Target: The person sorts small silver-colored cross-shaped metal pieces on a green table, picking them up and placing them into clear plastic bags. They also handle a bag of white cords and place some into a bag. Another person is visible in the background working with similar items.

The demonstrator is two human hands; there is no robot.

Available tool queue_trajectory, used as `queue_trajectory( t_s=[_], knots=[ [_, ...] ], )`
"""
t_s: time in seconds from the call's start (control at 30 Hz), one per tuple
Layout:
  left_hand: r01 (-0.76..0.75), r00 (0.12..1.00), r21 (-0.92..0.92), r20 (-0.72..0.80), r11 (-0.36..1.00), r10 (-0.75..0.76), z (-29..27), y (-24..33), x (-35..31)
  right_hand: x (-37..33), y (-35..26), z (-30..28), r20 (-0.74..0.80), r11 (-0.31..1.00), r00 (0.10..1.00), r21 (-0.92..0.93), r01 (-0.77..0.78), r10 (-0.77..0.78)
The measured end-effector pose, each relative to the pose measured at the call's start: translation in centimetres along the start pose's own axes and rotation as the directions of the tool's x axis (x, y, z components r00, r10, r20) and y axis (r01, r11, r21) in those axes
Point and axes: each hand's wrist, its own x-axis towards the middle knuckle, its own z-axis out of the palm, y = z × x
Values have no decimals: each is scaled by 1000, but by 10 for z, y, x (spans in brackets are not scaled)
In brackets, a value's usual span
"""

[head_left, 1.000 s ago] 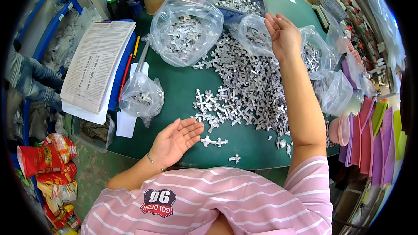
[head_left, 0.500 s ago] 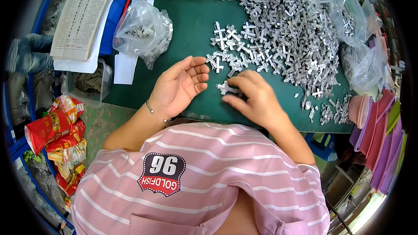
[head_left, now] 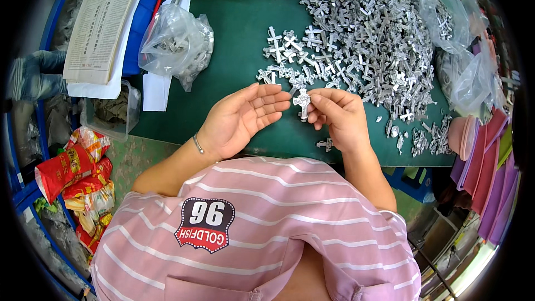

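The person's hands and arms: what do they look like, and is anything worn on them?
The left hand and right hand are human and ungloved. A slim silver-coloured bangle sits on the left wrist; nothing shows on the right wrist. The forearms are uncovered below short sleeves, pink with white stripes like the rest of the shirt.
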Motion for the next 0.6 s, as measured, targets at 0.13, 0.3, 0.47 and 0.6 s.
queue_trajectory(
  t_s=[0.13, 0.3, 0.47, 0.6],
  knots=[
    [37, 999, -30, 33, 999, -36, 3, 0, 1, -1, -3, -5, 24, 991, 998, 126, -52, 50],
    [159, 986, -165, 71, 973, -149, 0, -3, 3, -13, 1, 10, -13, 975, 986, -152, 161, -165],
    [190, 980, -148, 87, 971, -179, 1, -3, 1, 4, 5, 17, 241, 425, 721, -672, 607, -649],
    [137, 990, -125, 61, 983, -130, 3, 1, -1, 23, 8, 25, 242, 202, 704, -851, 484, -668]
  ],
)
